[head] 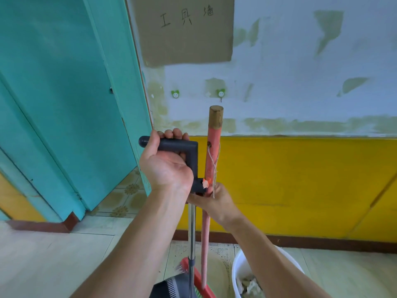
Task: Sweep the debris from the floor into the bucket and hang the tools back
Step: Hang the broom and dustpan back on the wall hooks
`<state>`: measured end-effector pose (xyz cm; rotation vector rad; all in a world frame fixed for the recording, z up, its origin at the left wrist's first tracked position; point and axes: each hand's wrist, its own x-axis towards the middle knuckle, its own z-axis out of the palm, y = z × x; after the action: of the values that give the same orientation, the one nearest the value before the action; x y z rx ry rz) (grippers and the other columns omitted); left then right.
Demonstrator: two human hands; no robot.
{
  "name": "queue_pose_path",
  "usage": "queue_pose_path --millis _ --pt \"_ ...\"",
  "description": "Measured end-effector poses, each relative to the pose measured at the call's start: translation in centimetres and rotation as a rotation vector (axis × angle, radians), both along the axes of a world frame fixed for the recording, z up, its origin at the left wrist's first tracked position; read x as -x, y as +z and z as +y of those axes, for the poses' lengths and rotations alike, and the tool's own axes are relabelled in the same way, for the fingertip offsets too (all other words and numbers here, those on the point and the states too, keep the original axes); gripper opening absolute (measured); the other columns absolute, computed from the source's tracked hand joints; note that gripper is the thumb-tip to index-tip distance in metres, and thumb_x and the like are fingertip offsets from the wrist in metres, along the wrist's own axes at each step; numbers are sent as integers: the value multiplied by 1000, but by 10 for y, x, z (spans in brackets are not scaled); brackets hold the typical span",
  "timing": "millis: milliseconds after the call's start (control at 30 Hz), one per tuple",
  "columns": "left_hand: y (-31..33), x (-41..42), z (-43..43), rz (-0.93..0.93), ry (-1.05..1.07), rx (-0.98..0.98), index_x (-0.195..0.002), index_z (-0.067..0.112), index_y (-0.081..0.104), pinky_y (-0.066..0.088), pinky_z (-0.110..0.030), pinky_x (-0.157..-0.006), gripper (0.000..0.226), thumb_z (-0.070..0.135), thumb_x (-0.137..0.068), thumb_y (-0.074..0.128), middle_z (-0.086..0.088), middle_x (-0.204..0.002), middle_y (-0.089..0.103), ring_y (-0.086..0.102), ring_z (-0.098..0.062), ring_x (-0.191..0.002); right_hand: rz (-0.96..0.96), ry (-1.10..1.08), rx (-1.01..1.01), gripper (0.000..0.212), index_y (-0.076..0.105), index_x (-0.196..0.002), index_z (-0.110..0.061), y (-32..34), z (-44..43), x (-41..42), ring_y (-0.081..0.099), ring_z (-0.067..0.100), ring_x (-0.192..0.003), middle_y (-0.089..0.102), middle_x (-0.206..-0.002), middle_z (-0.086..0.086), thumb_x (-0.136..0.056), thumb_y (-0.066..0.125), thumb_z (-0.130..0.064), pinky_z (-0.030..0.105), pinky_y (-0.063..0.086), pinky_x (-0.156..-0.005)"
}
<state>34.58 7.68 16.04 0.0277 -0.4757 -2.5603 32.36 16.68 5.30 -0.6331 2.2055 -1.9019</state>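
My left hand [165, 160] grips the black L-shaped handle [189, 147] of the dustpan, whose metal shaft [191, 229] runs down to the dark pan [169, 287] at the bottom edge. Beside it my right hand [214, 201] holds the pink broom handle [211, 151], which has a bare wooden tip and a string loop [213, 166]. The red broom head [199, 280] sits low by the pan. A white bucket [236, 269] with rubble inside stands at the lower right. Two small green wall hooks [175, 94] [220, 93] are above the handles.
A teal door [64, 93] fills the left. A cardboard sign [184, 29] with handwritten characters hangs over the hooks. The wall is peeling white above and yellow below, with a dark red skirting. Pale tiles cover the floor.
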Motion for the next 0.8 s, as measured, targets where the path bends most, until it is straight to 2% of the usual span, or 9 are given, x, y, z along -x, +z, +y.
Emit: queue_pose_path --millis 100,200,267,433,567,633,800 --pt "3 10 -10 -5 0 -13 -70 13 49 46 -32 -75 31 21 -98 42 2 -61 53 58 -15 -60 -5 -27 51 26 69 -88 7 4 -9 7 62 44 -87 68 -89 27 -79 71 -17 47 53 -80" --pt "3 18 -23 7 -6 -20 -70 13 49 45 -33 -75 30 21 -98 42 1 -62 52 56 -16 -59 -45 8 39 26 70 -94 5 8 -17 15 66 36 -90 71 -93 23 -80 72 -17 42 53 -84" --pt "2 23 -30 17 -8 -20 -70 13 48 45 -33 -74 29 21 -98 41 1 -62 51 55 -17 -59 -84 45 29 21 71 -97 4 12 -23 20 71 28 -91 74 -95 17 -82 70 -10 37 55 -89" --pt "-1 31 -43 45 -23 -10 -72 13 47 46 -32 -71 27 19 -97 41 1 -61 51 53 -17 -58 -99 34 8 20 69 -87 8 12 -40 30 69 33 -87 72 -86 20 -78 68 -10 49 52 -92" --pt "-6 41 -54 48 -48 -16 -73 12 47 46 -32 -70 27 20 -98 41 0 -62 50 52 -17 -59 -117 -18 3 22 66 -81 8 5 -59 35 62 40 -78 68 -82 22 -71 68 -12 58 52 -82" --pt "-9 45 -60 35 -58 -23 -73 13 47 46 -32 -71 26 20 -97 41 0 -63 50 51 -18 -59 -129 -18 4 23 64 -80 8 3 -66 36 60 31 -73 65 -79 22 -71 67 -12 57 50 -82" --pt "-18 54 -73 -17 -86 -42 -70 12 48 45 -32 -74 28 20 -96 43 -1 -63 50 51 -18 -61 -183 67 -31 29 65 -89 10 1 -72 39 63 22 -78 69 -88 21 -74 67 -15 56 48 -92"
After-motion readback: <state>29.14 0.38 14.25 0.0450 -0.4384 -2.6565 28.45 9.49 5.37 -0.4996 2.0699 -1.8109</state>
